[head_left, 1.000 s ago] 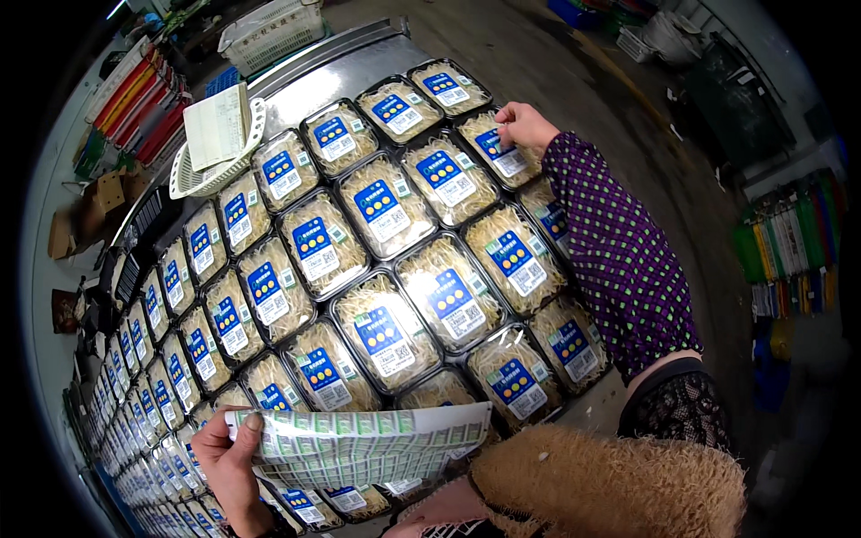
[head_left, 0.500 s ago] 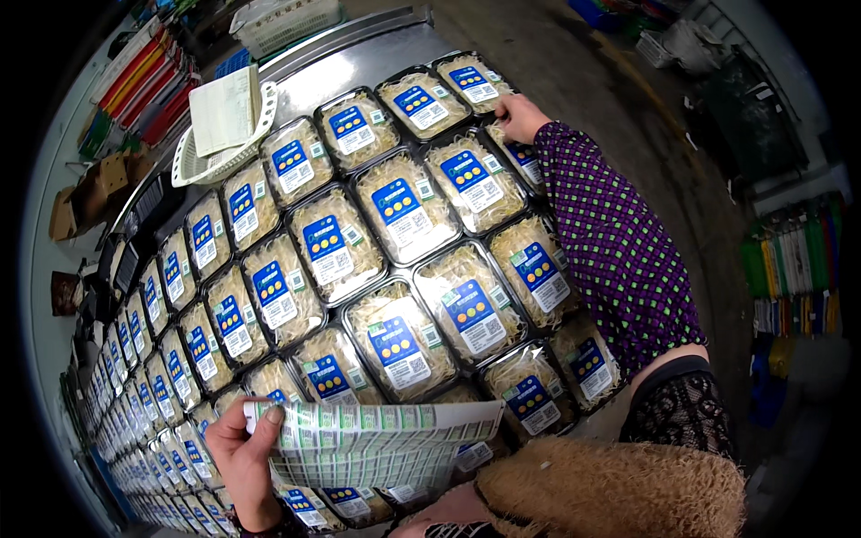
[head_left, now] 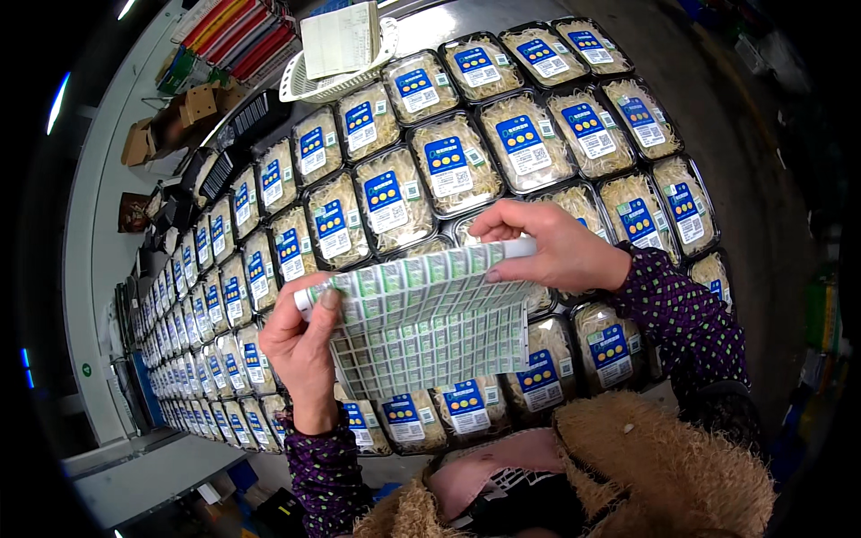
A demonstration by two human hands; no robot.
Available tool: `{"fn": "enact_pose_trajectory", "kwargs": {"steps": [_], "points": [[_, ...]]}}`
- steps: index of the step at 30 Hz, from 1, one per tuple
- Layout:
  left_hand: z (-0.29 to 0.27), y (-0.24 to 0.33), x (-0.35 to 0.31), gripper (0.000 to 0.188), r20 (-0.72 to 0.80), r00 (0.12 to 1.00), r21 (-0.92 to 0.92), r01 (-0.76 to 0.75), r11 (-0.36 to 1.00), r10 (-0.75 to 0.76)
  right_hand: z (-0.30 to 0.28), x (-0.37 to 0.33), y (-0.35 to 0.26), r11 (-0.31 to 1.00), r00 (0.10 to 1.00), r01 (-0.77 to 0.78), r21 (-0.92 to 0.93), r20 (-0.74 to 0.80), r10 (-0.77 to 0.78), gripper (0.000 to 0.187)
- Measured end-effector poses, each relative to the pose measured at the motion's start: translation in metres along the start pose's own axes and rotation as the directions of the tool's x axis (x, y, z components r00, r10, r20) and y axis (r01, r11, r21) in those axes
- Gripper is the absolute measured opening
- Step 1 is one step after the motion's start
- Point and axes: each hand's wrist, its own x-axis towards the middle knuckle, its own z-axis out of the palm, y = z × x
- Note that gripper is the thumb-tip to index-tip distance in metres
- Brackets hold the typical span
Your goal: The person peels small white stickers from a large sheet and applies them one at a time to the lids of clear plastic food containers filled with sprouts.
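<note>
A sheet of small green-and-white labels (head_left: pixel 430 336) is held in front of me above the packs, its upper edge curled over into a roll. My left hand (head_left: pixel 303 350) pinches the roll's left end, thumb on top. At the right end my right hand (head_left: pixel 560 247) is closed on the same roll, its thumb below and fingers above. Under the sheet lie rows of black trays of pale bean sprouts (head_left: pixel 451 166), covered in clear film. Each visible tray bears a blue-and-white label, and many also carry a small green-edged sticker. The sheet hides several trays.
A white plastic basket (head_left: pixel 391 43) with a worn notebook (head_left: pixel 339 40) stands at the table's far side. Black empty trays (head_left: pixel 254 118) are stacked at the far left, near cardboard boxes (head_left: pixel 193 112). Coloured folded material (head_left: pixel 235 34) lies beyond. Floor runs along the right.
My right hand has come back from the far-right trays to the sheet's right end. The sheet is raised and the view has shifted left. A small sticker now shows on the far-right tray.
</note>
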Motion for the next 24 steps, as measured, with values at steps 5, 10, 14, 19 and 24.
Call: {"fn": "enact_pose_trajectory", "kwargs": {"steps": [5,10,14,19,24], "points": [[-0.018,-0.006,-0.011,0.017,0.018,0.999,0.042,-0.049,0.998,0.048,0.006,-0.003,-0.009,0.995,0.996,0.079,-0.064,-0.038,-0.082,0.037],[-0.027,-0.014,-0.023,0.013,-0.083,0.987,0.002,-0.136,0.991,0.136,0.015,-0.010,-0.020,0.985,0.985,0.160,-0.070,-0.054,-0.164,0.023],[-0.032,-0.010,-0.024,0.013,-0.101,0.976,0.018,-0.192,0.981,0.192,0.017,-0.007,-0.027,0.982,0.986,0.154,-0.113,-0.040,-0.159,0.013],[-0.034,0.000,-0.030,0.010,-0.130,0.946,0.060,-0.293,0.954,0.298,0.014,-0.016,-0.024,0.982,0.988,0.144,-0.120,-0.034,-0.149,0.012],[-0.037,0.006,-0.034,0.011,-0.141,0.918,0.046,-0.367,0.929,0.370,0.011,-0.013,-0.031,0.956,0.976,0.214,-0.202,0.087,-0.200,0.017]]}}
